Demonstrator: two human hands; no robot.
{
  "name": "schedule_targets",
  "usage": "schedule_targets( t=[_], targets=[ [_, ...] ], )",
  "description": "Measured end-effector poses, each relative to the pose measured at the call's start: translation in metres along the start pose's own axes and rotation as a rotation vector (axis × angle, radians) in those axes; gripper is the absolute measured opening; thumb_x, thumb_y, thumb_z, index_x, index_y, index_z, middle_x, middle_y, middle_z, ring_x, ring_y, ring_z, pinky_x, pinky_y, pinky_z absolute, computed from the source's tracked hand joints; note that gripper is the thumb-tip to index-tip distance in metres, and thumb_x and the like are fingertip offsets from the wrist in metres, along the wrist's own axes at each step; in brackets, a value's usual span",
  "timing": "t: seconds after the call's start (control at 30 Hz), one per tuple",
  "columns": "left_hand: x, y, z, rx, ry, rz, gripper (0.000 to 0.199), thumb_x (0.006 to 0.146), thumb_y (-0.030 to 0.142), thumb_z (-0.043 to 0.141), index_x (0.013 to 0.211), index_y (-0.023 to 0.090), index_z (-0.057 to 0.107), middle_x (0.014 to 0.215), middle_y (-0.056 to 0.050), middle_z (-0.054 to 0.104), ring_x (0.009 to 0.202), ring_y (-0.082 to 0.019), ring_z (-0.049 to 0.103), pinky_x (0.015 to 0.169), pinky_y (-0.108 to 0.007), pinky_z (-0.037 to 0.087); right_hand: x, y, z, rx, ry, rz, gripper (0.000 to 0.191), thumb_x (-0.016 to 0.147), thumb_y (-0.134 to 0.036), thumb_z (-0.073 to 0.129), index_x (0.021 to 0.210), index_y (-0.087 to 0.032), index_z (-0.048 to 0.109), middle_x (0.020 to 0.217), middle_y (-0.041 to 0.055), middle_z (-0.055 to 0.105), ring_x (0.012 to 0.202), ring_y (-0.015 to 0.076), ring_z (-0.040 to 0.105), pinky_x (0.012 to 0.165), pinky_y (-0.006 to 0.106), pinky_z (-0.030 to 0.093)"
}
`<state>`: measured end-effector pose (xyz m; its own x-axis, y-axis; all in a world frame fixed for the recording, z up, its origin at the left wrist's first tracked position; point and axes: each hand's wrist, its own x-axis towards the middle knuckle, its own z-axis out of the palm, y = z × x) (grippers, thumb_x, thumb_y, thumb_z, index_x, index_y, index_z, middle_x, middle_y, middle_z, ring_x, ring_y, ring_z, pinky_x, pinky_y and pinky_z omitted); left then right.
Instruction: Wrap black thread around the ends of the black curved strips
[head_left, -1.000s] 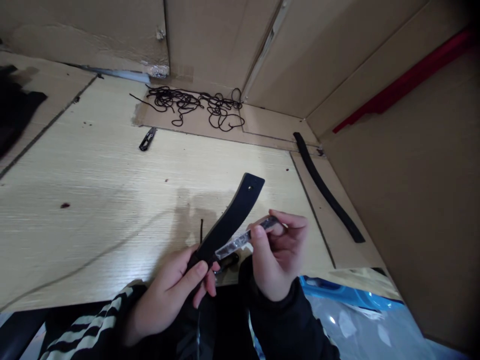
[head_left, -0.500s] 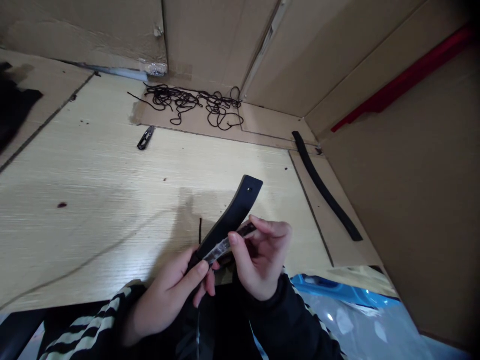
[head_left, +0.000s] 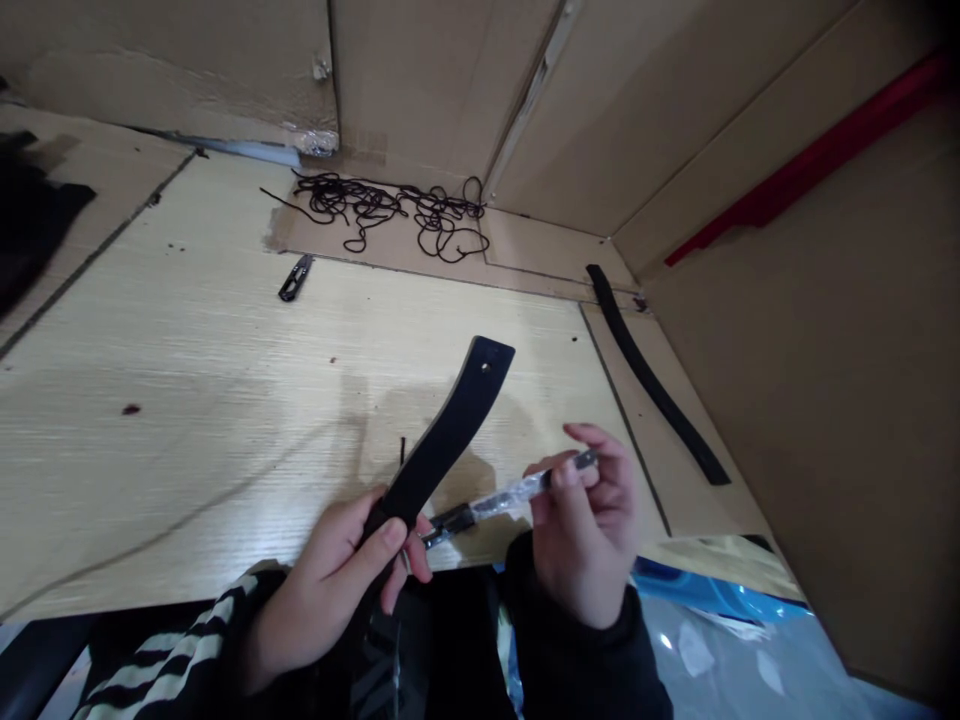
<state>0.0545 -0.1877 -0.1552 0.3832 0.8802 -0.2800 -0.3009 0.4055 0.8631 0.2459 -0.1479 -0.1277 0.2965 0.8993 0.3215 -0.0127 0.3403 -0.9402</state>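
Note:
My left hand (head_left: 337, 575) is closed round the lower end of a curved black strip (head_left: 450, 425), which points up and has a small hole near its tip. Between thumb and fingers, my right hand (head_left: 585, 520) pinches a slim piece wrapped in clear plastic (head_left: 514, 495). This wrapped piece slants down to the left, and a dark part at its lower end lies close to my left fingertips. Whether those fingertips touch it, I cannot tell.
Tangled black cord (head_left: 375, 205) lies at the back, with small thread snips (head_left: 295, 278) in front of it. Another black strip (head_left: 652, 375) rests on cardboard at the right. Dark cloth (head_left: 37, 215) is at the far left; a blue plastic bag (head_left: 712, 592) sits below the table edge.
My right hand has moved right, drawing the wrapped piece away from the black strip and my left thumb. The strip's tip has shifted slightly up and left in my left hand.

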Motion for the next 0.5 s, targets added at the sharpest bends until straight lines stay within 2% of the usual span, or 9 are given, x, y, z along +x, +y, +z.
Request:
schedule_targets(
  t=[0.17,0.3,0.37,0.5],
  targets=[
    [-0.001,-0.001,0.005,-0.163,-0.016,0.002,0.051,0.086,0.061,0.050,0.096,0.014,0.066,0.068,-0.004,0.068,0.043,-0.006,0.047,0.044,-0.019,0.034,-0.025,-0.005,0.006,-0.003,0.094,-0.051,0.013,0.085,-0.015,0.064,0.097,-0.021,0.063,0.059,-0.0040,0.056,0.045,0.0093,0.050,0.042,0.020,0.040],
    [-0.002,0.000,0.005,-0.238,-0.013,-0.051,0.050,0.088,0.060,0.047,0.093,0.015,0.069,0.064,-0.005,0.069,0.043,-0.007,0.048,0.043,-0.020,0.031,-0.019,-0.006,0.000,0.035,0.014,-0.038,0.011,0.084,-0.019,0.066,0.095,-0.021,0.064,0.061,-0.0024,0.060,0.052,0.0121,0.059,0.050,0.023,0.048],
    [-0.001,0.001,0.004,-0.270,-0.053,-0.071,0.047,0.088,0.057,0.049,0.090,0.015,0.069,0.061,-0.004,0.068,0.042,-0.007,0.047,0.043,-0.020,0.030,-0.016,-0.005,-0.003,0.056,-0.017,-0.025,0.012,0.084,-0.021,0.067,0.095,-0.021,0.065,0.057,-0.0032,0.059,0.051,0.0130,0.060,0.049,0.024,0.050],
    [0.001,0.002,0.001,-0.392,-0.174,-0.123,0.044,0.088,0.056,0.048,0.086,0.016,0.066,0.051,0.001,0.058,0.038,-0.005,0.038,0.043,-0.021,0.027,-0.020,-0.005,-0.002,0.057,0.049,0.000,0.010,0.081,-0.017,0.069,0.091,-0.020,0.066,0.055,-0.0045,0.058,0.050,0.0129,0.063,0.051,0.024,0.053]
  ],
)
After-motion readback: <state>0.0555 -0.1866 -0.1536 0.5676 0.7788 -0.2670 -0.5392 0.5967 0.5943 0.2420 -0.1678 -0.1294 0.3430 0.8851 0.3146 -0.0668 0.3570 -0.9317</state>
